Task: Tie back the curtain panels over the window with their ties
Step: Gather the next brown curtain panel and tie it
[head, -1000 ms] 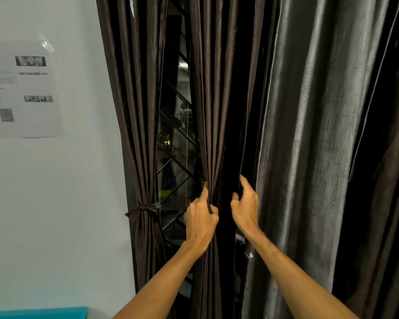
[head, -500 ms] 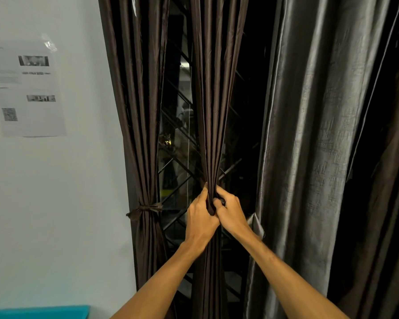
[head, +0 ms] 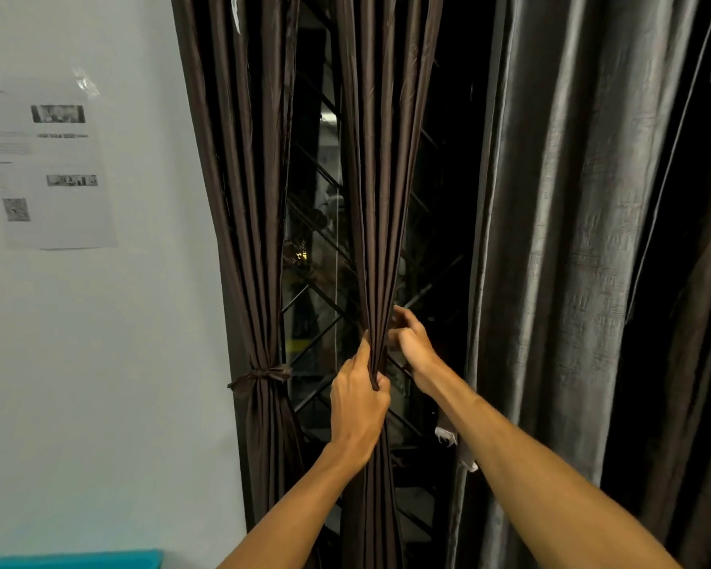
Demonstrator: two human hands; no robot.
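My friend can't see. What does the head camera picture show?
Two hands gather a dark brown curtain panel before a barred window: the left hand grips the bunched folds, the right hand, blurred, curls beside them. A left panel is already tied.

Dim indoor light, sheen on curtain folds, wide-angle edge bowing.

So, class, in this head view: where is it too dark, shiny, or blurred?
Head view: near black behind the window grille; light streaks the grey curtain; the right hand motion-blurred, the left hand gripping the brown panel sharp; the wall notice print unreadable.
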